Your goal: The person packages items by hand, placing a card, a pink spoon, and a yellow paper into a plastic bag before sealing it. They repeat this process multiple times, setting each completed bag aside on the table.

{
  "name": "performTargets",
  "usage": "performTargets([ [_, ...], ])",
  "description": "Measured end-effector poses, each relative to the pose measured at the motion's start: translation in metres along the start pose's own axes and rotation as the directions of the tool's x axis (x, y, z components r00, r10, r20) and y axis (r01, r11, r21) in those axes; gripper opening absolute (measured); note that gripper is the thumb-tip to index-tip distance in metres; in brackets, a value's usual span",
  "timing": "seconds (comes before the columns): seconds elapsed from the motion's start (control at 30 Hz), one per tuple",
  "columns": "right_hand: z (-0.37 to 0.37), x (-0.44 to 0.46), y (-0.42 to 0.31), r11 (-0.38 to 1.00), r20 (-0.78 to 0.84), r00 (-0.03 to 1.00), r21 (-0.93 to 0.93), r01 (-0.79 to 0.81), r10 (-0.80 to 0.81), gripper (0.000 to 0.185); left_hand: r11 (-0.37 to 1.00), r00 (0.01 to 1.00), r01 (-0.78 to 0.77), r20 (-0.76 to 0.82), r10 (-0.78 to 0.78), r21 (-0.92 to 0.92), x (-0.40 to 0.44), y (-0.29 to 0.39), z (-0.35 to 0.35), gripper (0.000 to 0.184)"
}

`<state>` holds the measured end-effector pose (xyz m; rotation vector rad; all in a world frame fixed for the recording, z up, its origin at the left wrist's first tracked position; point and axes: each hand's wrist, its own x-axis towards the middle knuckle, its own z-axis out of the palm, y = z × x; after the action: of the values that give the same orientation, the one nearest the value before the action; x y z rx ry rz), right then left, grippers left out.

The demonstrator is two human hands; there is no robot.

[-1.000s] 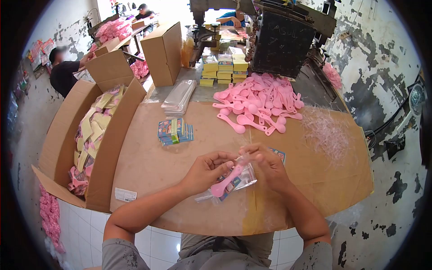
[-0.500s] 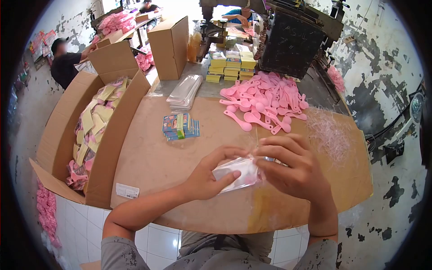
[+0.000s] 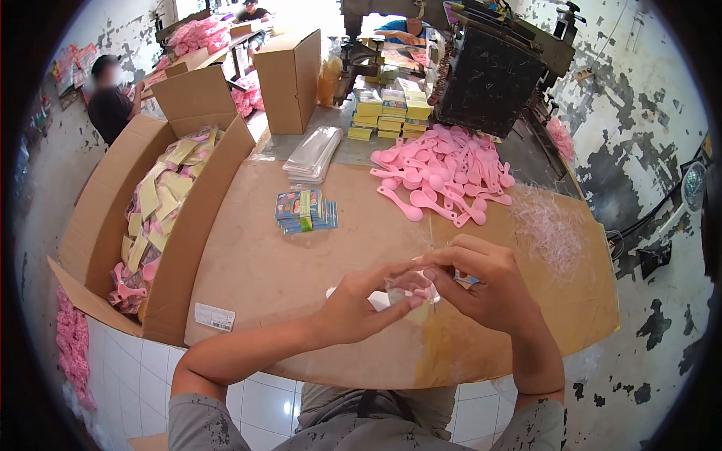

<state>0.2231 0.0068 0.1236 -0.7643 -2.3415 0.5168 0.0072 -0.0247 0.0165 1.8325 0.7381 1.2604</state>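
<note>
A clear plastic bag [image 3: 408, 283] is held between my two hands over the front of the cardboard-covered table. My left hand [image 3: 366, 302] grips its left side, with the thumb along the front. My right hand [image 3: 481, 284] pinches the bag's mouth edge with its fingertips. Something small and pink shows at the bag, too covered to name. A bit of blue print peeks out beneath my right fingers, perhaps a card, mostly hidden. Beyond my hands lie a stack of printed cards [image 3: 301, 211] and a heap of pink plastic spoons [image 3: 444, 174].
At left stands an open carton [image 3: 197, 244] full of packed bags. Clear bags [image 3: 313, 154] are piled near bundled cards [image 3: 392, 113] at the back. Thin plastic scraps [image 3: 553, 225] lie at right. A dark machine [image 3: 489, 75] stands behind; other people sit farther off.
The bag's mouth, flat before, is now spread apart between my hands. My left hand has shifted slightly right, and its thumb has moved toward the bag's mouth.
</note>
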Motion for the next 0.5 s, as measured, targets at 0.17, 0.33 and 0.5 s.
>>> performTargets([
  [0.17,0.018,0.004,0.010,0.949,-0.192,0.957,-0.273,0.160,-0.216,0.024,0.965,0.981,0.184,-0.033,-0.193,-0.189,0.001,0.006,-0.006,0.044],
  [0.33,0.036,0.005,0.003,0.789,-0.095,0.912,-0.544,0.288,-0.398,0.026,0.984,0.983,0.165,-0.077,-0.169,-0.060,-0.002,0.004,-0.005,0.040],
  [0.5,0.050,0.005,0.012,0.644,0.006,0.890,-0.688,0.335,-0.457,0.026,0.975,0.995,0.097,-0.055,-0.088,0.199,-0.001,0.006,-0.008,0.042],
])
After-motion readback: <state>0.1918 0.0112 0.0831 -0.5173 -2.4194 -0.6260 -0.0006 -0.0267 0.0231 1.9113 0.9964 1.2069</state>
